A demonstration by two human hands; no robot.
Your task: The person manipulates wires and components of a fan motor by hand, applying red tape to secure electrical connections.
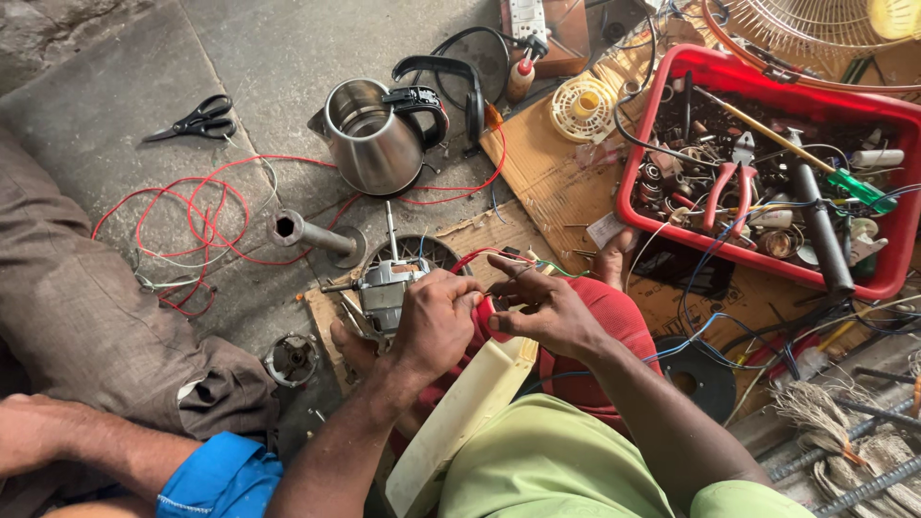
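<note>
Pinching a red roll of tape (495, 319) between both hands — left hand (436, 321), right hand (552, 315) — fingers clamped on it.

The fan grille (815, 34) is cut off by the top edge.

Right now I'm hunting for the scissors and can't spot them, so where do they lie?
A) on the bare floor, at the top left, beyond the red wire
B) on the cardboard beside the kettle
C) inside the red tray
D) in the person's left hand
A: the black-handled scissors lie on the bare grey floor, up left of the kettle, beyond the loops of red wire.
</note>
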